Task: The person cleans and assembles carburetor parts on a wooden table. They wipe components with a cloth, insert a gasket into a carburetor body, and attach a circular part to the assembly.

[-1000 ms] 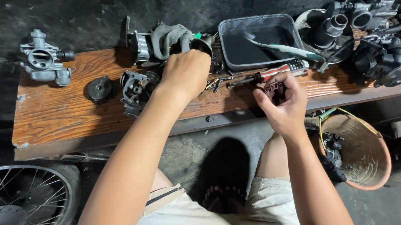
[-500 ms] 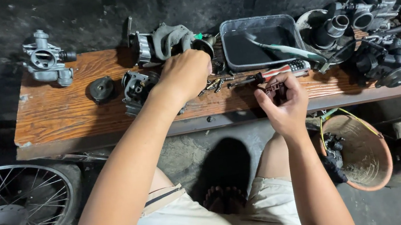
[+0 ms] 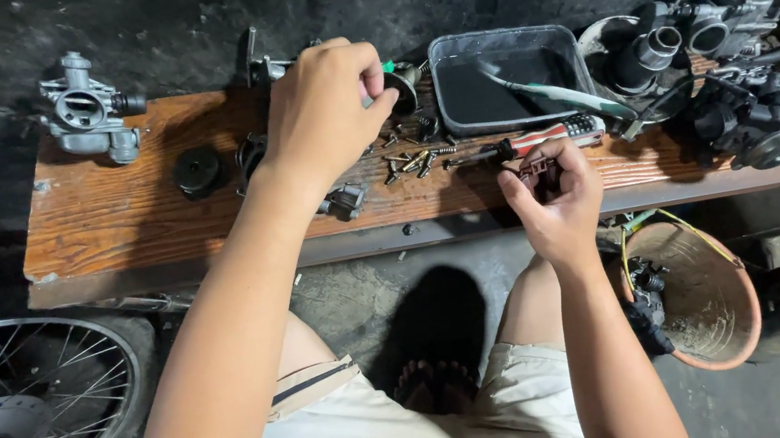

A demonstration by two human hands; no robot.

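Left hand reaches forward, fingers pinched; right hand curled shut nearer the body

Grey carburetor, spoked wheel, brown basin

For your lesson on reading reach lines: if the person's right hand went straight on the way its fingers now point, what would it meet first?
Probably the red-handled screwdriver lying on the wooden bench just beyond the right hand, then the black tray behind it. Height above the bench is hard to judge, so the hand might pass over it.
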